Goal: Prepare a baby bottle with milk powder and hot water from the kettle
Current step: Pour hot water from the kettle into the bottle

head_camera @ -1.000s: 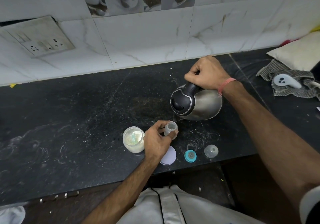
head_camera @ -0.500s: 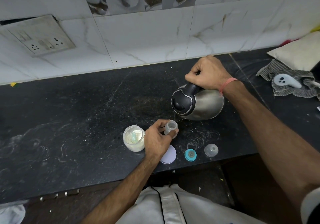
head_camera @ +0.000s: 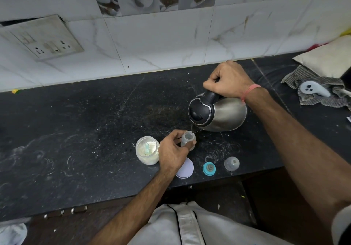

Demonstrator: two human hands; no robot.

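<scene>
Baby bottle (head_camera: 188,139) upright on the black tabletop (head_camera: 76,131), near the front edge, mouth open, just below the kettle (head_camera: 218,113) spout. Left hand (head_camera: 173,150) wraps it from the left, thumb and fingers curled round the body, forearm coming up from bottom centre. Right hand (head_camera: 227,81) fisted on the kettle's black handle, wrist bent, kettle tipped spout-down toward the bottle; thin stream visible at the spout. Powder jar (head_camera: 147,152), open, sits just left of the left hand. White lid (head_camera: 185,169), teal ring (head_camera: 209,168) and clear cap (head_camera: 232,163) line the front edge.
</scene>
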